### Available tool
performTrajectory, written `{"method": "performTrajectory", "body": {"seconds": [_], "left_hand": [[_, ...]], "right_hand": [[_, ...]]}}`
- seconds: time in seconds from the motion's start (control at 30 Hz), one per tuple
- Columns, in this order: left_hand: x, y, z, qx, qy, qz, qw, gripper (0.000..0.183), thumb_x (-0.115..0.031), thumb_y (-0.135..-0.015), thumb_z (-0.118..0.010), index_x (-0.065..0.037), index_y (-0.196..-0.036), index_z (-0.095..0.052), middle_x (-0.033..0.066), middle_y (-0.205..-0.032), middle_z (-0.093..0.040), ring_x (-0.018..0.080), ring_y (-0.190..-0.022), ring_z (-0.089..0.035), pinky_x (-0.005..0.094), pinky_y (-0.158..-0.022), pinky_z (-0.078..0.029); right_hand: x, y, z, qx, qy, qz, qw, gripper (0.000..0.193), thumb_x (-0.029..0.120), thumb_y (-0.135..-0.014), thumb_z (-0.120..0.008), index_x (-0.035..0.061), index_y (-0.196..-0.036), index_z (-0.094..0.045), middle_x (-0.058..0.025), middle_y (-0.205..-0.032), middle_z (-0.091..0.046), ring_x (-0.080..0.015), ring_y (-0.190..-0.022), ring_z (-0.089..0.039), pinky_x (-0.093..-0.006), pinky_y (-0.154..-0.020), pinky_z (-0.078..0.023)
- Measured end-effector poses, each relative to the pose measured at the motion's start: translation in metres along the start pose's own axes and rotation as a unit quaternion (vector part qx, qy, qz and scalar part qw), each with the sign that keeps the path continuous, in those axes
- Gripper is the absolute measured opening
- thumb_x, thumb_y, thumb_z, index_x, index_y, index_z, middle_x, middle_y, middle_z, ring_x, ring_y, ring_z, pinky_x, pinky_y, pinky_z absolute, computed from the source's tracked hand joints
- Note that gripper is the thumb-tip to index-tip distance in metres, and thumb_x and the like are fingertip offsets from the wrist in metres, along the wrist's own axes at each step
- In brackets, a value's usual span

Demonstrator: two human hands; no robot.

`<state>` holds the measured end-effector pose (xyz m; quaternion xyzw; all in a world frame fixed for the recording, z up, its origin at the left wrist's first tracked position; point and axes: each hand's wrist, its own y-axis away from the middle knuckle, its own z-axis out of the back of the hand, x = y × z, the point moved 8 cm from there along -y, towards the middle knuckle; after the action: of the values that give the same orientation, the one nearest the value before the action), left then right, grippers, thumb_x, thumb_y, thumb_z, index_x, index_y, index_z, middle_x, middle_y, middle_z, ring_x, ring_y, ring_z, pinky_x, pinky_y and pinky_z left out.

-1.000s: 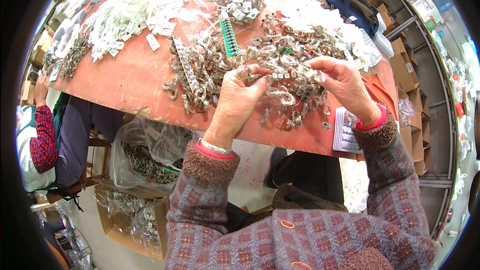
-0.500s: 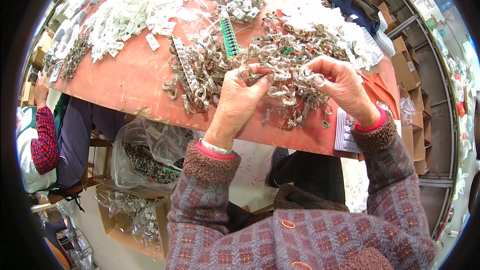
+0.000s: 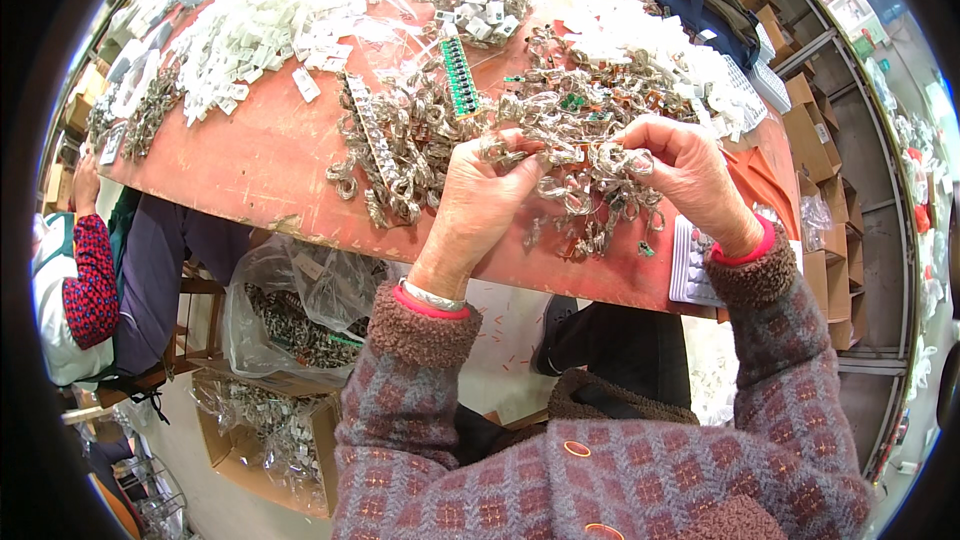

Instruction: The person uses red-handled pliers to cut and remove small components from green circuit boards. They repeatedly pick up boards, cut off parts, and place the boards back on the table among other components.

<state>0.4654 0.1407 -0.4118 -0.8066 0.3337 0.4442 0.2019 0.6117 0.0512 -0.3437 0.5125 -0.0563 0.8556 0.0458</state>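
My left hand [image 3: 483, 190] pinches a coiled grey cable [image 3: 497, 148] between thumb and fingertips, over the near part of the red table [image 3: 270, 155]. To its right, the fingertips of my right hand [image 3: 690, 165] are closed on another coiled cable [image 3: 636, 162]. Thin wire and small parts stretch between the two hands; how they join is too small to make out. Under and beyond both hands spreads a heap of coiled cables [image 3: 590, 230] with small green and orange pieces in it. A green circuit board strip [image 3: 460, 77] with dark components stands out just beyond my left hand.
A pale strip of parts [image 3: 370, 135] lies on cables at left. White plastic housings [image 3: 240, 45] are heaped at far left. A white tray [image 3: 690, 262] sits at the right edge. Bagged parts [image 3: 290, 315] are below the table; a co-worker's hand [image 3: 86, 183] is at far left.
Both hands stay nearly in place, with slight shifts of the fingers and the coiled cables. The co-worker's hand at far left has moved slightly.
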Motion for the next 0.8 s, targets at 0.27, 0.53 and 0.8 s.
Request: {"method": "performTrajectory", "body": {"seconds": [0.27, 0.53, 0.8], "left_hand": [[0.000, -0.001, -0.002, 0.024, -0.009, -0.015, 1.000, 0.011, 0.003, -0.093, -0.060, 0.006, -0.103, -0.063, 0.0092, -0.096, -0.067, 0.0185, -0.081, -0.068, 0.0333, -0.063, -0.062], [0.007, -0.005, 0.002, 0.029, -0.022, 0.002, 0.999, 0.012, 0.004, -0.091, -0.060, 0.005, -0.103, -0.064, 0.0074, -0.095, -0.067, 0.0156, -0.083, -0.066, 0.0328, -0.064, -0.062], [0.002, 0.000, 0.000, 0.026, -0.010, 0.014, 1.000, 0.011, 0.006, -0.090, -0.059, 0.005, -0.100, -0.064, 0.0061, -0.093, -0.067, 0.0124, -0.081, -0.065, 0.0276, -0.066, -0.059]], "right_hand": [[-0.009, 0.001, 0.001, 0.048, -0.037, -0.068, 0.996, 0.018, 0.013, -0.097, -0.058, -0.0008, -0.106, -0.067, 0.0027, -0.089, -0.065, -0.0022, -0.077, -0.057, -0.0204, -0.069, -0.050], [-0.011, -0.001, 0.003, 0.078, -0.012, -0.053, 0.995, 0.020, 0.012, -0.098, -0.057, -0.0025, -0.108, -0.066, 0.0015, -0.087, -0.066, -0.0023, -0.074, -0.059, -0.0204, -0.067, -0.051], [-0.008, 0.000, -0.003, 0.087, -0.034, -0.062, 0.994, 0.017, 0.008, -0.097, -0.057, -0.0036, -0.106, -0.065, 0.0002, -0.084, -0.067, -0.0026, -0.072, -0.059, -0.0198, -0.065, -0.050]]}}
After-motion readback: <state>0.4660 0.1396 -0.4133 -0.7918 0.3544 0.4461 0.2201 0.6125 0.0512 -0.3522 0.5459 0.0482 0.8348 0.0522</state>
